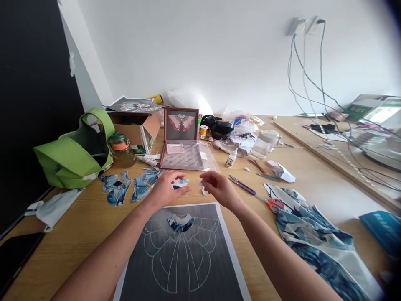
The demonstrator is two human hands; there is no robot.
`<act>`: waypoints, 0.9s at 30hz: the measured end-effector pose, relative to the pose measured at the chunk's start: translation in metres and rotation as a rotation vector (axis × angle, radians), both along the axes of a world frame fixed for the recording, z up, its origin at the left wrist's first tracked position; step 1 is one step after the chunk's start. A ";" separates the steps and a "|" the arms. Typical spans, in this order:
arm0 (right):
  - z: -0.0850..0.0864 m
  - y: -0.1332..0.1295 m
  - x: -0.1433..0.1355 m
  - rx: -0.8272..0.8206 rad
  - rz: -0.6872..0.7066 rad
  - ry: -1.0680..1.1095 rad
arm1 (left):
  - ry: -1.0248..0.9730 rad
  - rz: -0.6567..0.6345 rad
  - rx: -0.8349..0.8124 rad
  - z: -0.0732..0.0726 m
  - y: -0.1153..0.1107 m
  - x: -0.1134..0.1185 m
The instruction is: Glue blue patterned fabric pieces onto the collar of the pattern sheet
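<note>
My left hand point(167, 188) is curled around a small blue and white fabric piece point(180, 183), which shows between its fingers and thumb. Close by on the right, my right hand point(219, 187) has its fingertips drawn together in a pinch; a tiny pale scrap seems to be at their tips. Below that hand lies a white curved scrap point(204, 191). In front of me is a dark printed sheet point(184, 259) with white cape-shaped outlines. A blue, curved collar piece point(181, 223) rests at the top of the drawing. Cut blue fabric pieces point(116, 190) lie left of my left hand.
Purple thread snips point(242, 185), orange-handled scissors point(275, 204) and patterned fabric point(316, 234) are on the right. A glue bottle point(231, 159) stands behind my right hand, near a glass jug point(265, 144). An open framed box point(181, 156), glass jar point(122, 150) and green bag point(67, 154) stand farther back.
</note>
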State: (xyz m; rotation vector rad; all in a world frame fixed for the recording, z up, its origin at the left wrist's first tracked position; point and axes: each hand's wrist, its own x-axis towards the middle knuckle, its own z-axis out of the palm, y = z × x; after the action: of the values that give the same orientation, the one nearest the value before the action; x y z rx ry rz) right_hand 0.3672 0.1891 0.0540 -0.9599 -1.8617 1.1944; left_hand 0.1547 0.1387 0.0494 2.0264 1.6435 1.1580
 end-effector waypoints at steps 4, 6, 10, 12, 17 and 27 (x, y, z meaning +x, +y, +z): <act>0.020 0.016 -0.040 0.199 0.101 -0.135 | -0.189 0.030 -0.150 0.012 0.010 0.007; 0.018 0.028 -0.057 0.211 0.129 -0.154 | -0.239 0.055 -0.175 0.006 0.019 -0.001; -0.002 0.057 -0.083 0.107 0.200 -0.159 | -0.342 0.113 -0.223 -0.017 0.031 -0.023; -0.013 0.069 -0.092 0.034 0.249 -0.167 | -0.371 0.139 -0.246 -0.029 0.034 -0.031; -0.032 0.081 -0.099 -0.090 0.307 -0.193 | -0.368 0.171 -0.299 -0.054 0.037 -0.037; -0.048 0.092 -0.088 -0.090 0.270 -0.243 | 0.056 0.339 -0.029 -0.063 0.027 -0.032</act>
State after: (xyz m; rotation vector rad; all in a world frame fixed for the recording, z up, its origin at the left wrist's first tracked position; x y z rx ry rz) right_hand 0.2796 0.2815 0.0055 -0.9599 -2.2003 1.3809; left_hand 0.1226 0.1658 -0.0131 1.8240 2.0780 1.1803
